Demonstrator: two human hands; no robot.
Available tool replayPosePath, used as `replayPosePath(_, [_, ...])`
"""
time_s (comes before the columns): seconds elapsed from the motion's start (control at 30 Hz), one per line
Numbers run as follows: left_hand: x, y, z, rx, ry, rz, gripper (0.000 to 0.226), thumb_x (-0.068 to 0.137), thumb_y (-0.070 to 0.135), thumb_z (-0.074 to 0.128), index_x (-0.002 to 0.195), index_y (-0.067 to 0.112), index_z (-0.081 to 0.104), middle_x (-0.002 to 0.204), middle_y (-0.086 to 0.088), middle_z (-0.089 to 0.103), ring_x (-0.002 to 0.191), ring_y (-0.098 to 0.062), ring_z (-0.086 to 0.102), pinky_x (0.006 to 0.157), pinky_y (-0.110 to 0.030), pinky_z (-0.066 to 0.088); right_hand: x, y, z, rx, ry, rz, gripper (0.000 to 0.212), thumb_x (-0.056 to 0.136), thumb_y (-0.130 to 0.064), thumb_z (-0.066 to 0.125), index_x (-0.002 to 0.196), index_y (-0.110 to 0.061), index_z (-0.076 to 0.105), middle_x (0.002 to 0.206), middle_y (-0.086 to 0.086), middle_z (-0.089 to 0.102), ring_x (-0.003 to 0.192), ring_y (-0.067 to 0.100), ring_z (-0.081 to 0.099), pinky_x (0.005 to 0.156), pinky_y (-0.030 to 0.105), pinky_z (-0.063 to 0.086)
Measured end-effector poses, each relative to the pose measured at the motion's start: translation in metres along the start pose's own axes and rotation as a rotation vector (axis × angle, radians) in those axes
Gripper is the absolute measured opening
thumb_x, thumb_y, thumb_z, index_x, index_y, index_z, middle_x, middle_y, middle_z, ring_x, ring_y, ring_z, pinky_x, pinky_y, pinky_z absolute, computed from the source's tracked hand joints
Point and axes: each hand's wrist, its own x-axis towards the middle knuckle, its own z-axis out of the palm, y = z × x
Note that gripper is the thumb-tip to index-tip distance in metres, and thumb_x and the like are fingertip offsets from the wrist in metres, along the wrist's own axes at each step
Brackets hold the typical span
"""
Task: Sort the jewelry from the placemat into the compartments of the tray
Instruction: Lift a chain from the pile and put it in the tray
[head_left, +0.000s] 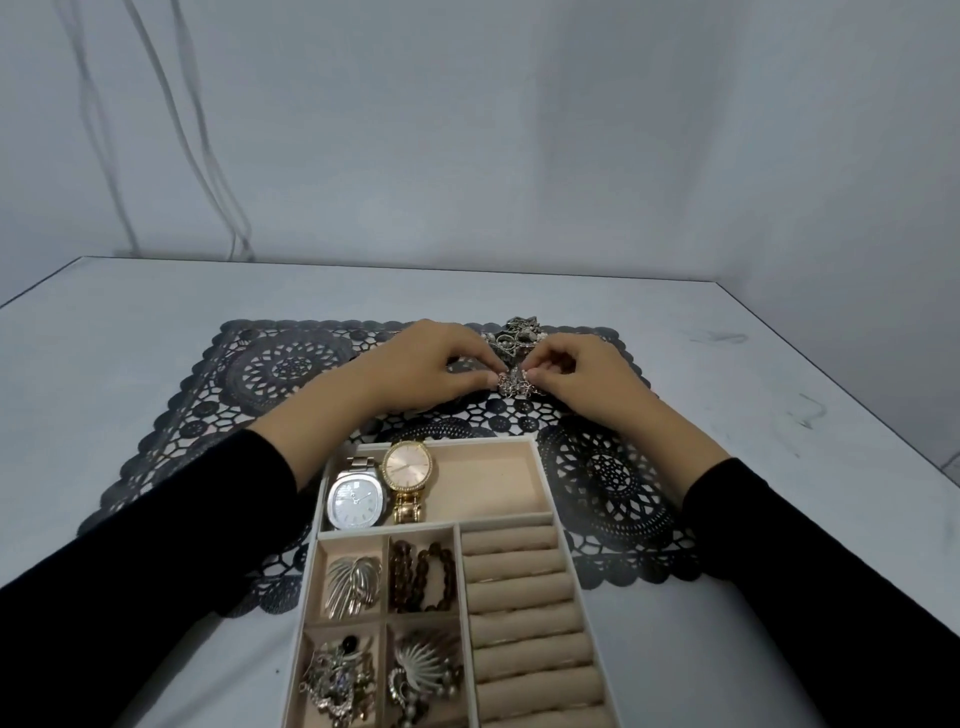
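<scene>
Status: sorting is partly done. The beige velvet-lined tray (488, 478), lower centre of frame, holds a silver square-faced watch (356, 501) and a gold round-faced watch (408, 467) in its long upper compartment. Four small compartments hold brooches and a brown bead bracelet (421, 577). The padded ring rolls (514, 597) at lower right appear empty.

Outstanding: a heap of silver-toned jewelry (514, 335) remains at the top edge of the black lace placemat (270, 374). The left hand (431, 364) and right hand (582, 374) meet just below it, fingers (483, 375) of both pinching a small tangled metal piece (511, 385), probably a chain; detail is too fine to confirm.

Clearance: the tray overlaps the placemat's near edge. The white table (104, 322) lies open on both sides.
</scene>
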Motion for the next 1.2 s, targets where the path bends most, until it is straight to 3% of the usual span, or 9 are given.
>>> replayPosePath(0.13, [0.009,-0.003,0.006,-0.011,-0.035,0.014,0.025,0.085,0.04,0.071,0.107,0.029,0.075,0.11,0.015,0.069,0.101,0.001,0.06,0.088,-0.019,0.044,-0.001,0.002,-0.002,0.016,-0.019,-0.002,0.005,0.087,-0.013,0.065,0.09,-0.013,0.069,0.079,-0.006,0.063,0.07,0.002,0.054,0.063,0.002,0.041])
replayPosePath(0.33, [0.008,-0.013,-0.001,0.03,-0.016,-0.01,0.007,0.083,0.034,0.075,0.088,0.03,0.075,0.099,0.014,0.072,0.099,-0.003,0.062,0.092,-0.037,0.049,-0.002,0.003,-0.004,-0.016,-0.009,0.003,0.005,0.088,-0.014,0.063,0.091,-0.012,0.067,0.084,-0.004,0.064,0.072,0.003,0.054,0.064,0.002,0.041])
replayPosePath(0.5, [0.007,-0.007,0.004,-0.043,-0.001,-0.013,0.018,0.082,0.037,0.075,0.099,0.03,0.076,0.099,0.013,0.071,0.096,0.0,0.062,0.087,-0.024,0.047,-0.004,0.0,0.0,0.028,-0.022,-0.005,0.009,0.086,-0.022,0.069,0.093,-0.017,0.072,0.084,-0.002,0.068,0.072,0.004,0.056,0.07,0.014,0.047])
replayPosePath(0.67, [0.008,-0.013,0.0,0.034,-0.017,-0.022,0.003,0.085,0.024,0.073,0.088,0.023,0.073,0.094,0.008,0.07,0.092,-0.009,0.062,0.083,-0.028,0.047,-0.002,0.001,-0.004,-0.003,-0.024,0.049,0.003,0.087,-0.018,0.067,0.086,-0.017,0.07,0.077,-0.008,0.062,0.071,0.005,0.054,0.061,0.007,0.042])
replayPosePath(0.77, [0.003,-0.019,-0.008,0.096,-0.006,-0.066,0.002,0.087,0.018,0.069,0.085,0.019,0.069,0.09,0.005,0.068,0.087,-0.013,0.06,0.075,-0.025,0.043,-0.002,0.006,-0.006,0.073,-0.011,0.074,0.002,0.088,-0.019,0.067,0.087,-0.017,0.068,0.081,-0.006,0.063,0.073,0.005,0.053,0.07,0.017,0.046])
replayPosePath(0.87, [0.001,-0.022,-0.012,0.084,0.019,-0.096,0.007,0.084,0.012,0.066,0.088,0.016,0.07,0.093,0.003,0.07,0.089,-0.014,0.062,0.081,-0.025,0.048,-0.001,0.012,-0.009,0.133,-0.005,0.082,0.0,0.088,-0.018,0.066,0.087,-0.018,0.066,0.081,-0.005,0.062,0.074,0.007,0.053,0.072,0.022,0.047])
replayPosePath(1.0, [0.004,-0.01,-0.003,0.02,0.004,-0.039,0.019,0.087,0.028,0.07,0.106,0.026,0.072,0.098,0.012,0.067,0.093,-0.003,0.06,0.08,-0.012,0.042,-0.002,0.012,-0.012,0.199,-0.019,0.078,0.002,0.088,-0.017,0.066,0.087,-0.019,0.066,0.083,-0.001,0.063,0.075,0.01,0.055,0.075,0.026,0.049])
replayPosePath(1.1, [0.007,-0.01,0.003,0.043,-0.028,-0.028,0.013,0.086,0.032,0.071,0.098,0.027,0.074,0.099,0.008,0.069,0.092,-0.008,0.061,0.084,-0.027,0.048,-0.003,0.011,-0.014,0.239,-0.01,0.083,0.003,0.089,-0.014,0.064,0.089,-0.016,0.066,0.085,0.005,0.065,0.075,0.011,0.057,0.075,0.026,0.05])
replayPosePath(1.2, [0.004,-0.014,-0.005,0.079,-0.015,-0.077,0.005,0.086,0.023,0.071,0.091,0.021,0.073,0.093,0.007,0.068,0.089,-0.01,0.06,0.085,-0.032,0.049,-0.004,0.011,-0.017,0.24,0.025,0.095,0.002,0.089,-0.013,0.064,0.09,-0.015,0.065,0.092,0.013,0.068,0.073,0.012,0.062,0.077,0.029,0.052])
